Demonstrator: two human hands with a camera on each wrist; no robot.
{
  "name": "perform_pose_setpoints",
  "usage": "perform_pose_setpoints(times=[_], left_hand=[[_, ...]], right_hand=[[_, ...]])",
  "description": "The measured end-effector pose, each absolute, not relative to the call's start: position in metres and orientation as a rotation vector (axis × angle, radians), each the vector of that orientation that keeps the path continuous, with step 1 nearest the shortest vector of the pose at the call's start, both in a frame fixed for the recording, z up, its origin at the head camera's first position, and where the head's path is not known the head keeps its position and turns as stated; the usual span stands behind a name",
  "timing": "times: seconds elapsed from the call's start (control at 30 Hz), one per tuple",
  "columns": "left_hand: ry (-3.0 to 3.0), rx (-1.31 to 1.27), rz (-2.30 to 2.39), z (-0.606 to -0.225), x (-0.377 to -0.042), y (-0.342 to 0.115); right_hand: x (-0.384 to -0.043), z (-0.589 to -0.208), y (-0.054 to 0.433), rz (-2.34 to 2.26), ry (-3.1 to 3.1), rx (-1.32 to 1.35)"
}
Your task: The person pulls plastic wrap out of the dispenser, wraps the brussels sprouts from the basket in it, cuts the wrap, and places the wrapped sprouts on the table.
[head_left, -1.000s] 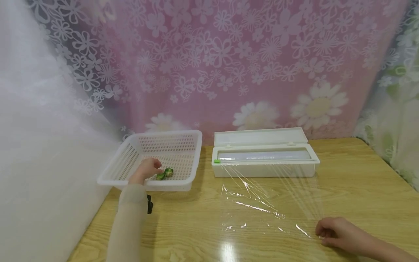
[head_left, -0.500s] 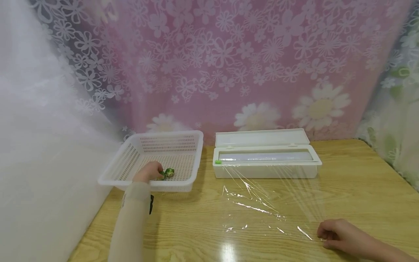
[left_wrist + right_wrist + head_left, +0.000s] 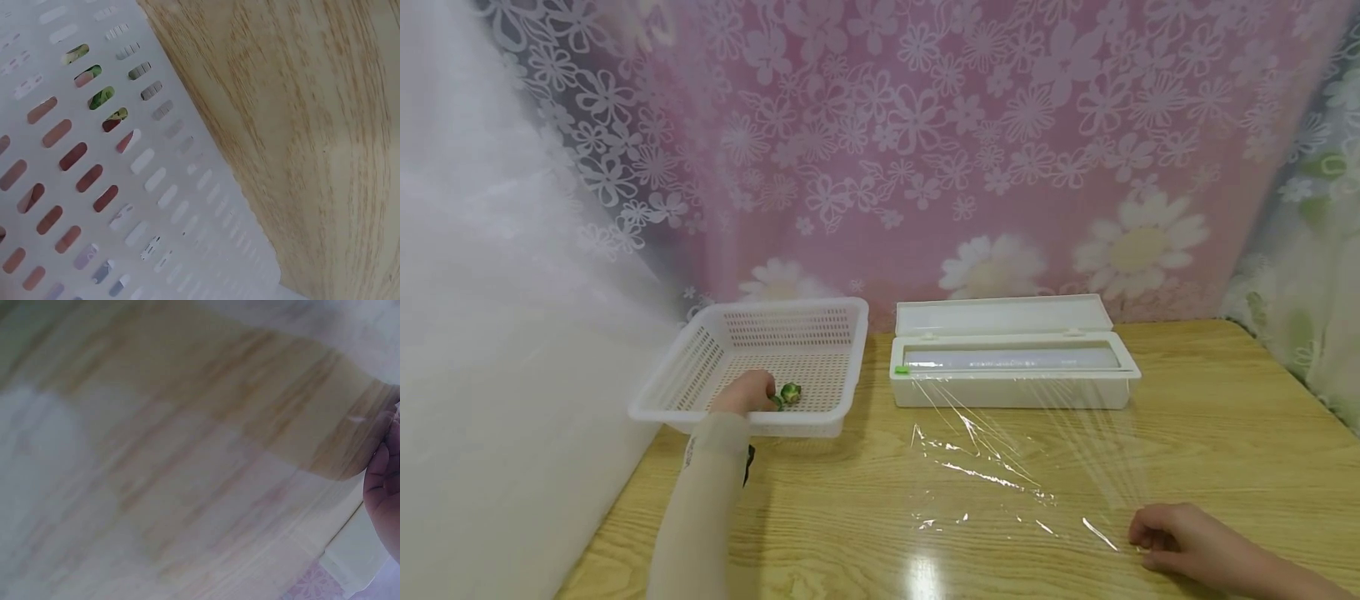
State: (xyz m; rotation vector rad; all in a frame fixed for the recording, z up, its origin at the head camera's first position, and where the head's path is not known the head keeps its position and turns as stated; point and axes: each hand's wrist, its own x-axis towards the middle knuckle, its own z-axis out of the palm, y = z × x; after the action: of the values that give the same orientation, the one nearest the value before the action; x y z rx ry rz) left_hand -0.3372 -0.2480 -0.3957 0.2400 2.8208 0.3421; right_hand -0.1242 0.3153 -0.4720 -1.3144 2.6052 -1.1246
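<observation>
In the head view, my left hand (image 3: 745, 392) reaches over the near rim into a white perforated basket (image 3: 848, 367) and pinches a Brussels sprout (image 3: 777, 403), mostly hidden by the fingers. Another Brussels sprout (image 3: 791, 392) lies right beside it. Through the basket's slots, the left wrist view shows bits of green (image 3: 101, 98) among the fingers. At the right, my right hand (image 3: 1180, 537) pinches the corner of a clear sheet of cling film (image 3: 1000, 479). The film stretches from a white dispenser box (image 3: 1011, 393), whose roll (image 3: 1011, 359) shows under the raised lid.
A green slider (image 3: 901, 370) sits at the left end of the dispenser's cutter rail. The wooden table (image 3: 820, 517) runs back to a pink flowered curtain (image 3: 895, 167). White sheeting (image 3: 512, 375) hangs along the left edge.
My left hand has moved slightly right and down onto the nearer sprout, its fingers closing round it. The right hand stays on the film's corner; the view has shifted a little.
</observation>
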Motion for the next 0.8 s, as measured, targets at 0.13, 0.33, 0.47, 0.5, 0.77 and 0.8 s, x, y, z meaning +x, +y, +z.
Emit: perform_pose_setpoints(times=[0.13, 0.33, 0.47, 0.5, 0.77, 0.8], left_hand=[[2.828, 0.262, 0.338, -0.396, -0.338, -0.249], [2.843, 0.282, 0.392, -0.397, -0.339, -0.250], [2.876, 0.320, 0.438, -0.393, -0.337, -0.252], [2.885, 0.335, 0.453, -0.392, -0.337, -0.252], [2.918, 0.455, 0.643, -0.384, -0.337, -0.248], [2.920, 0.466, 0.680, -0.384, -0.337, -0.247]], right_hand=[[-0.124, -0.471, 0.315, -1.137, 2.594, -1.321], [-0.124, -0.471, 0.315, -1.131, 2.600, -1.320], [-0.125, -0.471, 0.316, -1.114, 2.603, -1.320], [-0.125, -0.470, 0.316, -1.113, 2.602, -1.322], [-0.124, -0.470, 0.316, -1.114, 2.601, -1.325], [-0.124, -0.469, 0.316, -1.113, 2.601, -1.327]])
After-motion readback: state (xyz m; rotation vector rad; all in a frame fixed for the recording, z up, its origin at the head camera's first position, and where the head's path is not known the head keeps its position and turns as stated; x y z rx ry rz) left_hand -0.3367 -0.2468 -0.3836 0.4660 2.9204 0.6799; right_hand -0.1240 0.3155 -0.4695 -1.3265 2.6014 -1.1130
